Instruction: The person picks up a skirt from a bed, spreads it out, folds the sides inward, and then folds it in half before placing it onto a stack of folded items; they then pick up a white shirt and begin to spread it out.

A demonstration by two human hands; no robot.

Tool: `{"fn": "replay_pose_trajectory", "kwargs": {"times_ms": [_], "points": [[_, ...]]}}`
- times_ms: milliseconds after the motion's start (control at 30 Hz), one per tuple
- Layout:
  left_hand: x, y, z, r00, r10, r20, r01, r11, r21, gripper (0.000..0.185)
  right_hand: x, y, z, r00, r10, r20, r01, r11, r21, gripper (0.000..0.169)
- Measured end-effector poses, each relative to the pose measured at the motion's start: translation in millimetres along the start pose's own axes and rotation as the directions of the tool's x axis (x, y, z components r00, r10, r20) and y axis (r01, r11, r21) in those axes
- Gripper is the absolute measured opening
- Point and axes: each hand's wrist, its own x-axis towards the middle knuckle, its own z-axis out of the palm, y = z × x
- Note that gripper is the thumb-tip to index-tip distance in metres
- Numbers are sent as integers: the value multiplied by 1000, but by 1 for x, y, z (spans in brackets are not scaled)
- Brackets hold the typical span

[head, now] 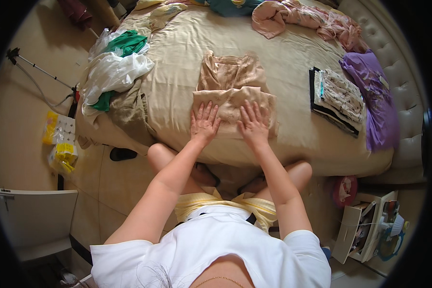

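A light brown, satin-like garment (234, 77) lies on the bed in front of me, its neckline and shoulders pointing away. Its lower part is folded up over the middle, making a paler layered band. My left hand (204, 124) rests flat on the left side of that fold, fingers spread. On the right side, my right hand (253, 126) presses the cloth in the same way, palm down. Neither hand grips anything. The garment's near edge is partly hidden beneath my hands and wrists.
A stack of folded clothes (340, 97) sits at the right beside a purple pillow (374, 97). White and green clothes (118, 68) are heaped at the left, with brown trousers (129, 111) below. Pink bedding (302, 18) lies at the far side. An open-drawer nightstand (367, 230) stands lower right.
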Motion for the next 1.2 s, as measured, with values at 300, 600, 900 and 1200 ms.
{"fn": "replay_pose_trajectory", "kwargs": {"times_ms": [300,600,900,1200], "points": [[1,0,-4,1000,-10,16,10,1000,-25,55,-8,27,9,980,175,94,-169,984,-60,56],[33,1,-25,999,15,47,-9,992,-128,55,34,10,-8,999,20,-25,-20,1000,-10,49],[48,-11,-14,981,-56,184,59,998,-16,58,53,37,14,969,151,195,-138,987,-79,52],[49,-11,-16,978,-144,152,143,990,12,59,48,52,16,924,297,241,-285,955,-85,54]]}}
